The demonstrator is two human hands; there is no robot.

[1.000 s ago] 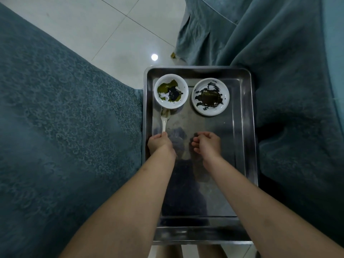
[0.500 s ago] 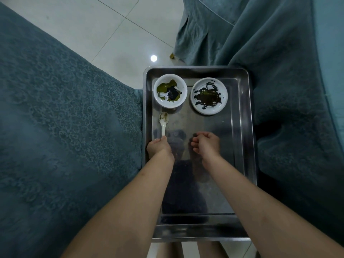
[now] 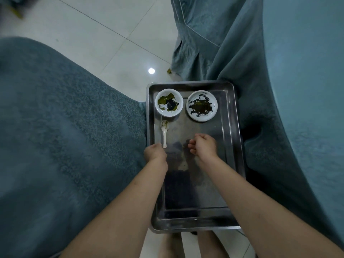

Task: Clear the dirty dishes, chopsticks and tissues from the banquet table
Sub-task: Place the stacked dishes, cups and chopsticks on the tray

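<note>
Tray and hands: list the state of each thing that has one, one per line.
tray: holds the dishes and spoon
bowl: upright, dirty
saucer: upright, sauce-smeared
spoon: lying flat, soiled
left hand: at the spoon's handle tip, grip unclear
right hand: loosely curled, holding nothing

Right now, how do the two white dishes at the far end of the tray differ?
The left dish looks smaller and deeper, more like a bowl; the right dish is wider and shallower. The left dish holds green residue around a dark blob; the right dish has dark streaks around a brownish smear. The white spoon lies just near of the left dish, none by the right dish. Both are white, round, dirty and upright on the metal tray.
</note>
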